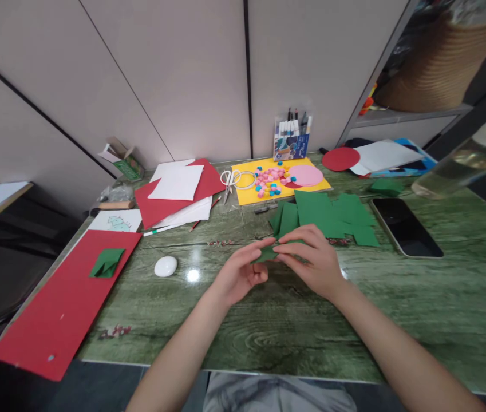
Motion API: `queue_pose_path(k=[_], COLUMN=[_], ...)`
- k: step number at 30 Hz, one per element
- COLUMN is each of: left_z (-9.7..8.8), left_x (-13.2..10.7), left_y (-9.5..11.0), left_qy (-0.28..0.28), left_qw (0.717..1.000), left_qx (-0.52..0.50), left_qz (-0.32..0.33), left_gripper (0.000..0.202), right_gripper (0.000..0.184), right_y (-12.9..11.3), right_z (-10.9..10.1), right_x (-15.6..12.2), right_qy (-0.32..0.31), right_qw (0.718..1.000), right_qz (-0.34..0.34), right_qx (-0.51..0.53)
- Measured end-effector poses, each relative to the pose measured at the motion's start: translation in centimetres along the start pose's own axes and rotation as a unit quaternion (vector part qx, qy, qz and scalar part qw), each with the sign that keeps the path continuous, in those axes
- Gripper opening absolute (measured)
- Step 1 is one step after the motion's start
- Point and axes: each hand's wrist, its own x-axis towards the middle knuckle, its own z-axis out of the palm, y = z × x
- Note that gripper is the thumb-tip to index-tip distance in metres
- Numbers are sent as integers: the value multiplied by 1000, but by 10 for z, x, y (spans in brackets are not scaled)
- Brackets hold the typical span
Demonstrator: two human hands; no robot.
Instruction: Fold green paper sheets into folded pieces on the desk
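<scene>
Between my two hands, above the middle of the green table, is a small piece of green paper [265, 254]. My left hand [243, 270] pinches its left side with thumb and fingers. On its right side the fingers of my right hand [309, 257] press on the paper, partly hiding it. Just behind my hands lies a spread of green paper pieces [324, 214]. Off to the left, a folded green paper [107, 262] rests on a long red sheet [62, 297].
Scissors [228, 186], a tape ring [245, 180] and pink pompoms [268, 178] on a yellow sheet [243, 197] lie at the back. A white egg-shaped object [166, 266] sits left, a phone [406, 227] right. A pen pack [292, 138] stands against the cabinet.
</scene>
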Motion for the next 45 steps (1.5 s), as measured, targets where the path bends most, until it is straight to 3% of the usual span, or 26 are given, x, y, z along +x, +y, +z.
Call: queue_pose_path(k=[3,6,9,13,18,26,34,45], left_z=[-1,-2,-1,0,-2,-1,-1,-4], left_x=[0,-1,-2,0,4,3,5,7], left_y=[1,2,2,-1,-6,-6,-5,-12], left_qy=[77,186,185,116,120,148,188,170], left_qw=[988,935,913,932,921,917,931,937], left_qx=[102,195,216,243,301,293,255,212], left_qz=[86,231,294,242,216,227,183,219], left_gripper=[44,36,27,34,23,22,18,17], right_gripper=[5,8,13,15,15,12,11,11], right_y=[-5,-10,-12,-13,-15,-14,-14,-14], right_z=[-4,-10,-12,-11,-6,-2,-1,-2], right_x=[2,4,6,8,7,6,7,7], right_qy=[-5,-23,-78,-164,-217,-211,-204,-210], right_qw=[998,992,981,963,950,945,951,938], right_qz=[55,112,158,195,204,232,221,250], right_qx=[20,54,76,88,91,94,69,114])
